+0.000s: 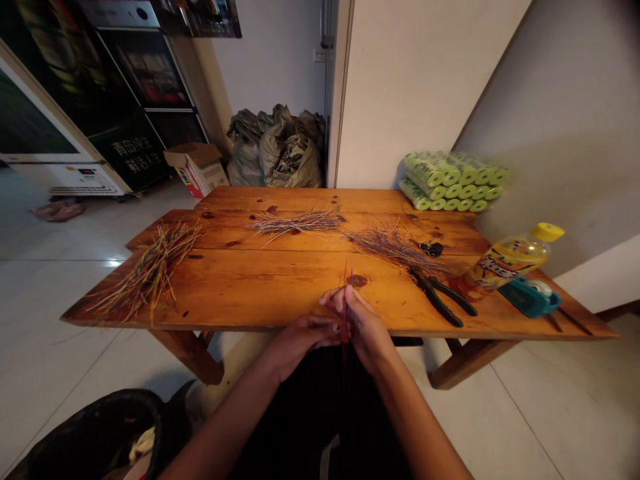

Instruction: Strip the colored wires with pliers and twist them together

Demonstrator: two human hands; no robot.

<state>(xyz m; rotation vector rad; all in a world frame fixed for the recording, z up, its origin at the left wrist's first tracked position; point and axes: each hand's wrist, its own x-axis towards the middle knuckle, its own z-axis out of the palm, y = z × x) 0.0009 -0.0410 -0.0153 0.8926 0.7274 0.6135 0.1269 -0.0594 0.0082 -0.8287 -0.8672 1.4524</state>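
My right hand [367,328] is closed around a few thin red and purple wires [345,308], whose ends stick up past the fingertips. My left hand [311,337] is closed beside it, its fingertips pinched on the same wires lower down. Both hands are at the front edge of the wooden table [240,277]. On the tabletop beyond them lie a bundle of pale wires [297,223] and a looser heap of purplish wires [387,243]. Dark-handled pliers [440,299] rest to the right of my right hand.
Yellowish wires [155,270] overhang the table's left end. On the right are a drink bottle [510,260], a teal tape dispenser [530,298] and a small black object [431,248]. Green-wrapped rolls [453,180] sit at the back. A black bin [95,427] stands lower left.
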